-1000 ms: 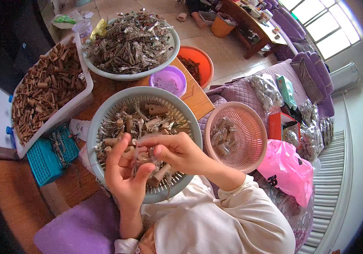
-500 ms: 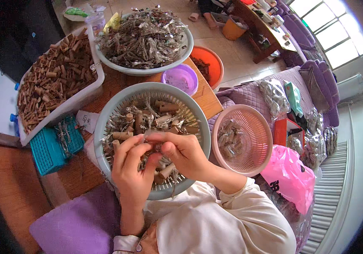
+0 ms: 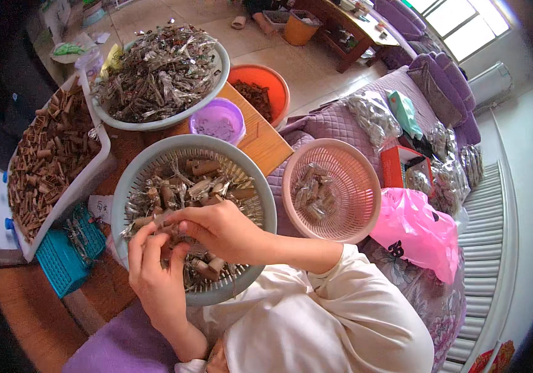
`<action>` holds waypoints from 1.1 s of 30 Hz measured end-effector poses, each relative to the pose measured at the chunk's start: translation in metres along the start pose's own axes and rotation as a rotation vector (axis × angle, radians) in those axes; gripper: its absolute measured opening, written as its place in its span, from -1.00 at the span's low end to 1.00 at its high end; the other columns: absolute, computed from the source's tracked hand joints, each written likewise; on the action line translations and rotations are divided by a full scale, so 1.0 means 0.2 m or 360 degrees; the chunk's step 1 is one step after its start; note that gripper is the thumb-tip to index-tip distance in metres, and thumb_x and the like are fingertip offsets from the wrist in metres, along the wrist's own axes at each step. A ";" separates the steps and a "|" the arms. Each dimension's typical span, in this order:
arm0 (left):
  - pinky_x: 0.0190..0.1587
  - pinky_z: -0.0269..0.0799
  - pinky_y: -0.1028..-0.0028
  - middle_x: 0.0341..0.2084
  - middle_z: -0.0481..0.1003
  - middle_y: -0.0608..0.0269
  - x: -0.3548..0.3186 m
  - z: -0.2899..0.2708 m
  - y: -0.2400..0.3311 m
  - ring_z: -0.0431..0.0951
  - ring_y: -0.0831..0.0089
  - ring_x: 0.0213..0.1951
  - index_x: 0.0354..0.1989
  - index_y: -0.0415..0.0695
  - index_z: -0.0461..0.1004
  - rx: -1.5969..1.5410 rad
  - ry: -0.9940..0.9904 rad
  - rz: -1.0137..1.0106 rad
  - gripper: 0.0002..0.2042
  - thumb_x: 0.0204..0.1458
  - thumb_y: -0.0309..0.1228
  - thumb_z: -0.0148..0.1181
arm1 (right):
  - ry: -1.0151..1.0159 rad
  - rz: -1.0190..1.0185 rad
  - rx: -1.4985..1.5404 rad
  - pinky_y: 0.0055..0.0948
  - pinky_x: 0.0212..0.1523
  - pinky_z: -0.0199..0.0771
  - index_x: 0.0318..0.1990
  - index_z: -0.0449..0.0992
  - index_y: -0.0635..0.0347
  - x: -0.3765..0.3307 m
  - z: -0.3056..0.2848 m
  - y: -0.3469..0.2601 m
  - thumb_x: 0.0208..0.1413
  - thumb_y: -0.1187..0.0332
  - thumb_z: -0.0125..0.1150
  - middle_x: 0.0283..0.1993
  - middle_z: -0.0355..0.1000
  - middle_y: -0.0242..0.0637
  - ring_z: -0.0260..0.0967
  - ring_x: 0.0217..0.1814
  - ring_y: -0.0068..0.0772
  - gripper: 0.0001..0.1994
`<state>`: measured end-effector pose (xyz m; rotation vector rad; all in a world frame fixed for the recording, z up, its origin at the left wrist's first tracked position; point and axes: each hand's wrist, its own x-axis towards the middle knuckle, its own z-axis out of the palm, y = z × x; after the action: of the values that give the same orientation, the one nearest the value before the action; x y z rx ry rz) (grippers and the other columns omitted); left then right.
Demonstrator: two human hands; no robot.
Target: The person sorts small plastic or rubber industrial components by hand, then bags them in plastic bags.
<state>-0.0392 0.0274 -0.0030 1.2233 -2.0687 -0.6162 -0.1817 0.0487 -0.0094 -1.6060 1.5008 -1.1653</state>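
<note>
Small translucent piece (image 3: 165, 228), mostly hidden, between the hands (image 3: 159, 273) above jumbled brown tubes (image 3: 205, 168)

Left hand (image 3: 157, 270): raised, fingers (image 3: 137, 248) bent toward its partner, thumb (image 3: 178, 258) held apart from them.
Right hand (image 3: 229, 233): back uppermost, fingers directed leftward.
Fingertips: both sets close together; exact contact obscured.
Left forearm (image 3: 182, 339): bare, slanting up from the lower edge.
Right forearm (image 3: 303, 253): bare, nearly horizontal.

Glossy pink plastic bag (image 3: 425, 227): bold black printed characters, partly distorted by creases. Small white paper slip (image 3: 100, 204): dark handwritten characters, too small to read surely. No other lettering legible.
</note>
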 end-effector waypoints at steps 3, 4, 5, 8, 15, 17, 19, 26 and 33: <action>-0.40 0.34 0.38 -0.32 0.34 0.14 0.00 0.01 0.03 0.40 0.24 -0.36 -0.47 -0.24 0.34 0.0100 0.0018 -0.0039 -0.77 -0.29 -0.42 0.23 | 0.0168 -0.0160 -0.0033 -0.29 -0.52 0.34 -0.32 0.40 0.27 -0.01 0.05 0.03 -0.08 0.46 0.00 -0.59 0.36 -0.07 0.35 -0.56 -0.09 -0.85; -0.40 0.34 0.38 -0.36 0.34 0.14 0.00 0.01 0.03 0.40 0.22 -0.37 -0.50 -0.24 0.32 0.0176 0.0047 0.0000 -0.77 -0.31 -0.45 0.23 | 0.0164 -0.0161 -0.0028 -0.29 -0.52 0.34 -0.32 0.40 0.27 -0.01 0.06 0.03 -0.08 0.46 0.00 -0.59 0.36 -0.07 0.35 -0.56 -0.09 -0.85; -0.40 0.34 0.38 -0.36 0.34 0.14 0.00 0.00 0.04 0.40 0.22 -0.37 -0.50 -0.24 0.32 0.0181 0.0051 -0.0005 -0.77 -0.31 -0.45 0.23 | 0.0162 -0.0164 -0.0077 -0.32 -0.53 0.34 -0.31 0.40 0.28 -0.02 0.06 0.03 -0.08 0.47 0.01 -0.56 0.37 -0.10 0.36 -0.55 -0.13 -0.85; -0.43 0.31 0.35 -0.46 0.30 0.15 0.01 -0.01 0.04 0.36 0.20 -0.43 -0.55 -0.25 0.28 0.0096 -0.0003 -0.0112 -0.73 -0.35 -0.43 0.26 | 0.0122 -0.0164 -0.0127 -0.34 -0.54 0.35 -0.29 0.39 0.29 -0.03 0.07 0.04 -0.08 0.47 0.02 -0.53 0.39 -0.13 0.37 -0.54 -0.17 -0.83; -0.42 0.27 0.36 -0.48 0.27 0.17 0.00 0.00 -0.02 0.35 0.26 -0.41 -0.64 -0.25 0.27 -0.0066 -0.0091 -0.0079 -0.74 -0.40 -0.45 0.28 | 0.0090 -0.0132 -0.0235 -0.35 -0.55 0.36 -0.27 0.38 0.28 -0.05 0.09 0.06 -0.09 0.48 0.02 -0.51 0.39 -0.14 0.37 -0.51 -0.17 -0.81; -0.32 0.29 0.38 -0.40 0.27 0.16 0.00 0.01 -0.04 0.36 0.25 -0.31 -0.62 -0.24 0.30 -0.0297 -0.0122 -0.0096 -0.78 -0.40 -0.50 0.27 | 0.0008 -0.0077 -0.0212 -0.35 -0.55 0.35 -0.27 0.39 0.29 -0.04 0.07 0.04 -0.09 0.48 0.03 -0.53 0.38 -0.11 0.37 -0.53 -0.16 -0.82; -0.19 0.26 0.39 -0.33 0.25 0.16 -0.01 0.01 -0.05 0.34 0.23 -0.21 -0.60 -0.23 0.33 -0.0321 -0.0167 -0.0156 -0.81 -0.38 -0.52 0.25 | -0.0093 0.0021 -0.0239 -0.36 -0.56 0.34 -0.29 0.40 0.29 -0.03 0.07 0.03 -0.09 0.49 0.03 -0.56 0.37 -0.10 0.37 -0.55 -0.15 -0.83; -0.10 0.22 0.42 -0.23 0.19 0.13 -0.01 0.05 -0.15 0.29 0.30 -0.14 -0.43 -0.16 0.35 -0.0997 -0.0003 -0.0181 -0.85 -0.23 -0.59 0.11 | -0.0106 0.0123 -0.0075 -0.47 -0.56 0.32 -0.24 0.41 0.27 -0.01 0.04 0.00 -0.06 0.52 -0.01 -0.56 0.38 -0.12 0.35 -0.60 -0.30 -0.81; -0.13 0.23 0.35 -0.19 0.31 0.26 0.08 0.01 -0.05 0.30 0.25 -0.15 -0.36 -0.06 0.47 -0.0026 0.0172 0.0391 -0.78 -0.28 -0.52 0.16 | 0.0029 0.0045 0.0268 -0.48 -0.57 0.27 -0.27 0.39 0.28 -0.01 0.05 0.04 -0.01 0.49 -0.05 -0.62 0.32 -0.15 0.26 -0.65 -0.38 -0.85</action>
<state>-0.0403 0.0098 -0.0058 0.9516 -2.0762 -0.4414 -0.1752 0.0476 -0.0207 -1.4606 1.3925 -1.2587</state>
